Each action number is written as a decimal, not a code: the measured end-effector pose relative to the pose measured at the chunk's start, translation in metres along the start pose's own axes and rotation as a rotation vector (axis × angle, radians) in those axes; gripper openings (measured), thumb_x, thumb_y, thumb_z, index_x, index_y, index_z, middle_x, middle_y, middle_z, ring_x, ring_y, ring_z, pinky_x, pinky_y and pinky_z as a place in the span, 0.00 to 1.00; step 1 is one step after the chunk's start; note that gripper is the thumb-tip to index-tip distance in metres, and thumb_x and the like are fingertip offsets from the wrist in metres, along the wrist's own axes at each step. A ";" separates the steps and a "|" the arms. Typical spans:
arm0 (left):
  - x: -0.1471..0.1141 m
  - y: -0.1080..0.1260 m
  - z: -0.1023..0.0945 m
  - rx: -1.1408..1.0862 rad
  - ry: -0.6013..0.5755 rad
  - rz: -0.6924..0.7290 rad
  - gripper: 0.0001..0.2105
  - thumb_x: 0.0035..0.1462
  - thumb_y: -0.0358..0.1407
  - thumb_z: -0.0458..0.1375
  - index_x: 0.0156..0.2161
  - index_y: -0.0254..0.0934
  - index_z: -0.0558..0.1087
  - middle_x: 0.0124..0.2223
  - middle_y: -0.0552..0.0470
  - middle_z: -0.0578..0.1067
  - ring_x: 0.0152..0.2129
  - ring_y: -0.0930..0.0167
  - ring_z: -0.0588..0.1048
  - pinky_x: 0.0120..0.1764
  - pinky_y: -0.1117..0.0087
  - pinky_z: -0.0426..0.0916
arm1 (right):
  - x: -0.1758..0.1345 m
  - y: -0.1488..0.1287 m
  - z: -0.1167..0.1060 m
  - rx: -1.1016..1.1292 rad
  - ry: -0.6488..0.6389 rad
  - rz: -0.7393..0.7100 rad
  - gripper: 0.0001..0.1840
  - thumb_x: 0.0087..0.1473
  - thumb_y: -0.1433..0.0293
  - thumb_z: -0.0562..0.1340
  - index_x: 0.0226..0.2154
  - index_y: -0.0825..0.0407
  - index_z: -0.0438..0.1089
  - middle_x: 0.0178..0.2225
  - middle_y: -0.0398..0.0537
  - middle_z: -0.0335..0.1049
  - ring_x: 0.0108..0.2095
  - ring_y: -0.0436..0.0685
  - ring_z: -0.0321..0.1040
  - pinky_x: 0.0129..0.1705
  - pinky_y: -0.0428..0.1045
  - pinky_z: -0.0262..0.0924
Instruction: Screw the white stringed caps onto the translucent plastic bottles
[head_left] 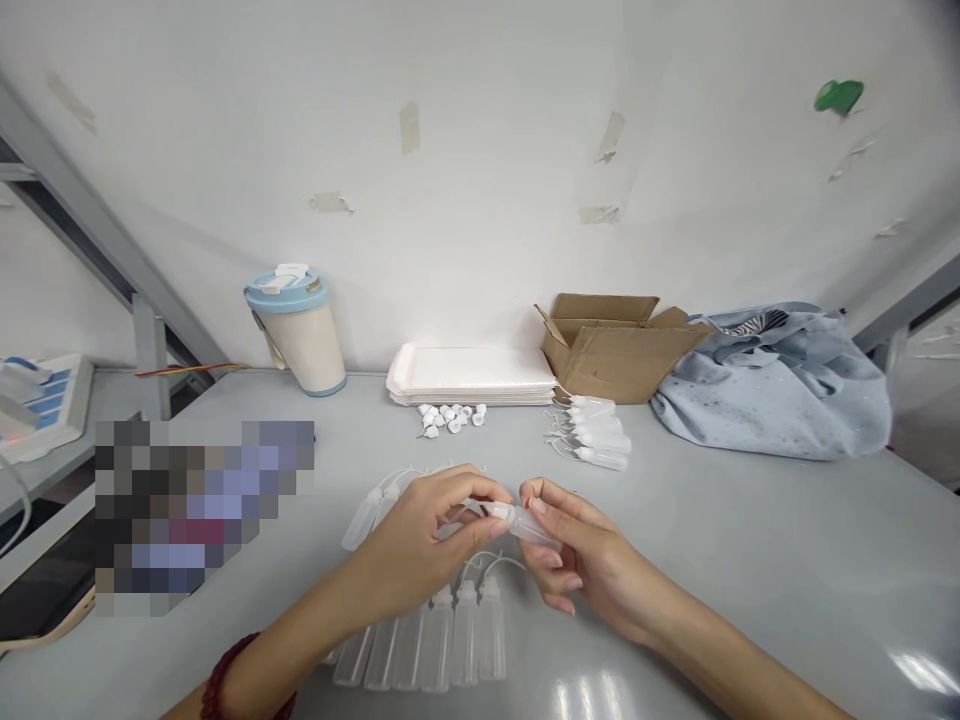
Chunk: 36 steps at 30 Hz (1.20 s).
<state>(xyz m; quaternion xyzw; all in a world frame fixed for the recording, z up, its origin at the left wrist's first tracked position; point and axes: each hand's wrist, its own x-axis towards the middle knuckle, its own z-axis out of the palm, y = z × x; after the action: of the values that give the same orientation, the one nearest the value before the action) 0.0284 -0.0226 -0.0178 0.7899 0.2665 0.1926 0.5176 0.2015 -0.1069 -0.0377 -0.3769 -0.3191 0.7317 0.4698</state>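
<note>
Between my hands, above the table, is a small translucent plastic bottle (pixel 536 528), tilted with its white neck towards the left. My right hand (pixel 577 545) is closed round the bottle's body. My left hand (pixel 442 530) pinches the white piece at its neck between thumb and fingertips. Below and partly behind my left arm lie several similar bottles (pixel 442 640) side by side, with thin white tubes at their tops. A further group of bottles (pixel 362 517) is partly hidden behind my left hand. Small white caps (pixel 454 418) lie in a loose pile farther back.
Flat white packs (pixel 472 373) are stacked against the wall beside an open cardboard box (pixel 626 355). Several capped bottles (pixel 600 435) lie before the box. A grey-blue cloth (pixel 780 390) is at right. A lidded cup (pixel 304 335) and a blurred-out patch (pixel 202 510) are at left.
</note>
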 end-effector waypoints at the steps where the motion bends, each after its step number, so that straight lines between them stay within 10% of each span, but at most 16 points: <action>1: 0.000 -0.001 0.000 -0.017 -0.004 0.018 0.07 0.57 0.36 0.55 0.39 0.39 0.73 0.39 0.53 0.73 0.36 0.71 0.71 0.38 0.73 0.66 | 0.000 0.000 0.000 0.003 0.003 -0.001 0.12 0.60 0.60 0.54 0.30 0.49 0.54 0.19 0.34 0.49 0.16 0.43 0.38 0.19 0.40 0.45; 17: 0.001 0.001 0.000 0.016 -0.015 0.023 0.06 0.55 0.34 0.56 0.37 0.38 0.74 0.36 0.54 0.75 0.35 0.70 0.71 0.40 0.72 0.66 | 0.002 0.002 -0.002 -0.131 0.021 -0.032 0.16 0.57 0.55 0.55 0.31 0.48 0.52 0.18 0.32 0.48 0.16 0.43 0.40 0.19 0.41 0.46; 27: 0.001 -0.002 0.004 0.015 0.108 0.047 0.05 0.55 0.34 0.57 0.36 0.36 0.75 0.34 0.52 0.74 0.33 0.71 0.71 0.38 0.72 0.65 | -0.001 0.005 -0.004 -0.962 0.297 -0.465 0.11 0.59 0.62 0.54 0.40 0.51 0.65 0.26 0.44 0.65 0.25 0.52 0.59 0.28 0.47 0.52; 36: 0.000 -0.005 0.007 0.130 0.103 0.107 0.05 0.55 0.33 0.56 0.34 0.37 0.75 0.31 0.54 0.74 0.29 0.72 0.70 0.35 0.72 0.63 | 0.003 0.002 -0.006 -0.578 0.187 -0.190 0.20 0.58 0.55 0.52 0.27 0.54 0.64 0.19 0.37 0.53 0.18 0.46 0.51 0.22 0.45 0.53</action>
<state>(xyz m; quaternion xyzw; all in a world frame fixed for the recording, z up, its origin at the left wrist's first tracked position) 0.0317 -0.0264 -0.0249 0.8241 0.2621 0.2424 0.4398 0.2048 -0.1038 -0.0432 -0.5289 -0.5028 0.5258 0.4369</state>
